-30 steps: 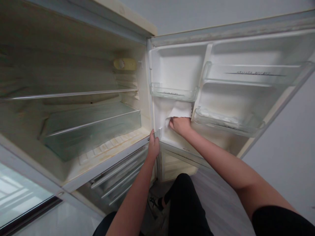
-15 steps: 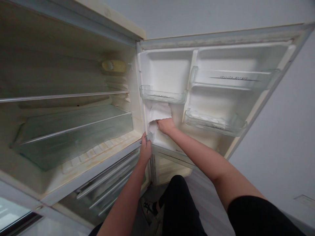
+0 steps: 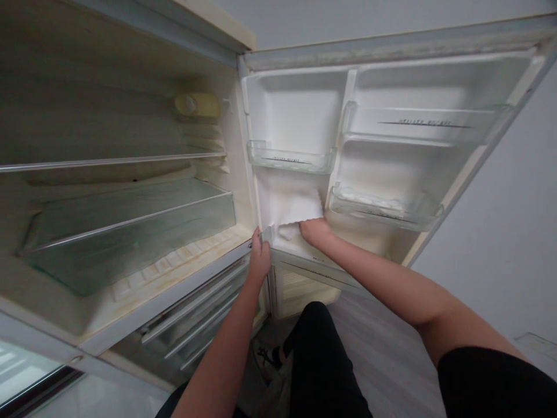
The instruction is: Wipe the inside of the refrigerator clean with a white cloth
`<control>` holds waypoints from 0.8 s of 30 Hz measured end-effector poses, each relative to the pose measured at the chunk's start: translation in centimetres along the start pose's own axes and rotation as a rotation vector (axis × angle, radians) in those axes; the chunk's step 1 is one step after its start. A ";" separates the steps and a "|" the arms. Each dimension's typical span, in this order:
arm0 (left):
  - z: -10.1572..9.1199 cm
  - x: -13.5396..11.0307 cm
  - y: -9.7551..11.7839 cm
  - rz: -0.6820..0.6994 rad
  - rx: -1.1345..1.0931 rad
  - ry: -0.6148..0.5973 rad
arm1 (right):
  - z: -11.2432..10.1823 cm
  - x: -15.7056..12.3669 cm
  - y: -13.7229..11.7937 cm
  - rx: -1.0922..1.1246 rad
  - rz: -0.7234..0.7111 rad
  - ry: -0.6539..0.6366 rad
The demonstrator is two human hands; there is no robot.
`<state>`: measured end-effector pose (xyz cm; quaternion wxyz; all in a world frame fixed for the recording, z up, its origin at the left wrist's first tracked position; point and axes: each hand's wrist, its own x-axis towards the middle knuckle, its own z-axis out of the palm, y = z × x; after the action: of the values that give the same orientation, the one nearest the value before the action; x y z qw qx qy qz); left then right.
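Note:
An old white fridge stands open in front of me. My right hand (image 3: 314, 230) is closed on a white cloth (image 3: 297, 210) and presses it against the inner face of the open fridge door (image 3: 300, 110), low down, under a clear door shelf (image 3: 289, 158). My left hand (image 3: 259, 255) grips the bottom corner of the door where it meets the fridge body, fingers wrapped round the edge.
The fridge interior on the left has glass shelves (image 3: 130, 215) and a yellowish lamp cover (image 3: 196, 105). Two more clear door shelves (image 3: 385, 209) sit to the right. Drawer fronts (image 3: 195, 319) lie below. My black-clad legs (image 3: 324, 360) and a grey floor are beneath.
My right hand has slid the cloth to the right along the lower door panel. My left hand keeps its hold on the door corner. The view has shifted slightly.

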<state>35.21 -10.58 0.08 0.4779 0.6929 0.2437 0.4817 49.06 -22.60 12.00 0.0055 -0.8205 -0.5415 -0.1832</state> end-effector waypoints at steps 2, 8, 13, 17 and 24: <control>0.1 -0.1 0.0 0.000 -0.002 0.005 | 0.7 -0.5 -0.1 -0.023 -0.043 0.020; 0.3 0.0 -0.4 0.027 -0.030 0.034 | 1.4 1.5 -1.4 0.010 -0.395 0.037; 0.2 0.1 -0.5 0.011 -0.005 0.030 | 3.2 2.9 -2.1 -0.059 -0.519 -0.031; 0.3 0.1 -0.5 0.013 -0.021 0.031 | 4.4 2.5 -1.0 -0.005 -0.657 -0.133; 0.4 0.0 -0.2 0.012 0.005 0.036 | 5.1 2.3 -1.7 0.437 -0.627 -0.206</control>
<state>35.56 -10.70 -0.13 0.4687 0.6868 0.2494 0.4965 49.87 -18.78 7.59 0.0695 -0.6090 -0.7896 0.0269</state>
